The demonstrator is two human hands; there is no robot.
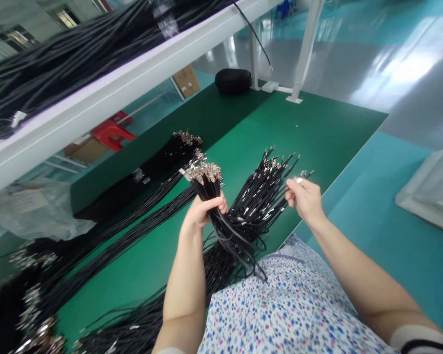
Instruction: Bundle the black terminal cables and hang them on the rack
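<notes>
A thick bundle of black cables (209, 189) with shiny metal connector ends stands upright in my left hand (203, 209), whose fingers wrap round it just below the ends. The cables bend down from there onto the green table. My right hand (305, 197) is at the table's right edge, fingers pinched together near a cable end at the side of a second, loose cable pile (262, 191). That pile fans out with its metal tips pointing away from me. Whether one cable or more sits in the pinch is hard to make out.
More cable bundles (140, 214) lie along the left of the green table (339, 118). A clear plastic bag (37, 209) rests at the left edge. Overhead runs a white shelf (125, 73) loaded with black cables. A black case (232, 80) sits near the shelf's post (307, 49).
</notes>
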